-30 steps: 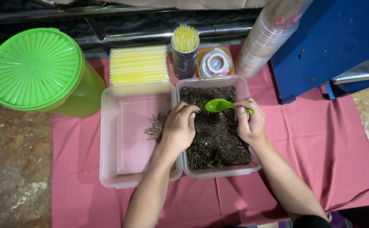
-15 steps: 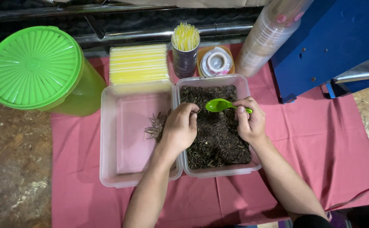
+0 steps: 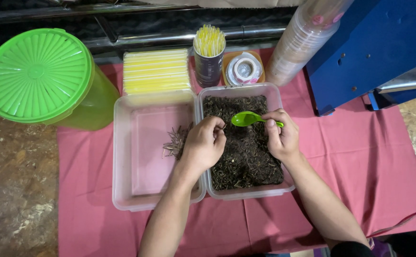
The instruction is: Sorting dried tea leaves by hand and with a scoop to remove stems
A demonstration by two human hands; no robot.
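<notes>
The right hand (image 3: 280,138) is pinching a green spoon (image 3: 247,118) over dark dried leaves (image 3: 243,157); at its nine o'clock, the left hand (image 3: 203,144) is curling, fingertips pressed together, on them.

Even, fairly bright light falls from above onto the desk (image 3: 360,157), leaving only soft, short shadows under the forearms and along the near rims of the two clear tubs (image 3: 122,190). Glare is mild: a pale sheen on the green lid (image 3: 36,76) and on the metal rails at the far edge, where the scene darkens. Focus is sharp throughout, with slight wide-angle bending towards the corners.
</notes>
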